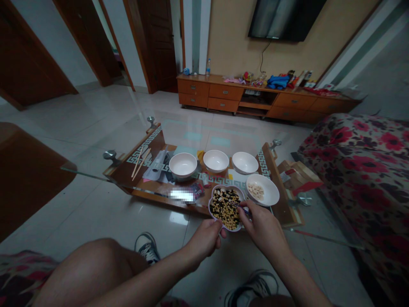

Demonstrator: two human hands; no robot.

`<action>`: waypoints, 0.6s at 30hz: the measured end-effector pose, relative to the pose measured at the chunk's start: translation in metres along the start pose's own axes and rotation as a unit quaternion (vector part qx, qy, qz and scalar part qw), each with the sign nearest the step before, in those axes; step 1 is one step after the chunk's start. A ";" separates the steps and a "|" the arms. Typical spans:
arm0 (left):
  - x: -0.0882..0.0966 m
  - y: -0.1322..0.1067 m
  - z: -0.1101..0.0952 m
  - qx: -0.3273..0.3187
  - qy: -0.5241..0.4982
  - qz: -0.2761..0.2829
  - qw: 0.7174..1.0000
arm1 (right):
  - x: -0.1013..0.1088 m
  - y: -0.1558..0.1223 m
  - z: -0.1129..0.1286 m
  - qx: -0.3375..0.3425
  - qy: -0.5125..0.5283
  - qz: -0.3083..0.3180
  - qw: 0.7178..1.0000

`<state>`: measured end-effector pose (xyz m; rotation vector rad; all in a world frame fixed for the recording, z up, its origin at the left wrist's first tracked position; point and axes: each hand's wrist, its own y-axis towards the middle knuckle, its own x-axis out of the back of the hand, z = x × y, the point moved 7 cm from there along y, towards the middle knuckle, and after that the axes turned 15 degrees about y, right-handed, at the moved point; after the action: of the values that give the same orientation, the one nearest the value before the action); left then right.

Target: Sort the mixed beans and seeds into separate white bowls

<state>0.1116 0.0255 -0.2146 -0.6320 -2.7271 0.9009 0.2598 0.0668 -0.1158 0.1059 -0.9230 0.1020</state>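
Observation:
A lobed white bowl point(225, 208) full of mixed black, yellow and pale beans sits at the near edge of a glass coffee table point(86, 174). My left hand point(204, 239) grips the bowl's near rim. My right hand point(260, 226) is over the bowl's right side, pinching a thin utensil point(244, 208) with a blue part; its exact kind is hard to tell. Just beyond stands a white dish of pale seeds point(262, 190). Three white bowls point(216, 160) stand in a row farther along the table, and they look empty of beans.
A pair of chopsticks point(139, 162) lies at the table's far left, near papers and packets. A floral sofa point(358, 170) runs along the right. My knee and shoes are below the table edge. A wooden cabinet point(265, 98) stands against the far wall.

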 end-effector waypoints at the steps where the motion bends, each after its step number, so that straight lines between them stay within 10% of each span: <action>1: 0.000 0.000 0.000 0.002 0.002 0.000 1.000 | 0.000 0.000 0.001 0.005 0.001 -0.002 1.000; 18: 0.000 -0.002 -0.003 -0.001 0.005 -0.001 1.000 | 0.004 -0.003 0.006 0.013 -0.073 -0.029 0.997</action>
<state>0.1123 0.0257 -0.2109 -0.6322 -2.7195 0.8931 0.2575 0.0627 -0.1092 0.1659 -1.0646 0.0538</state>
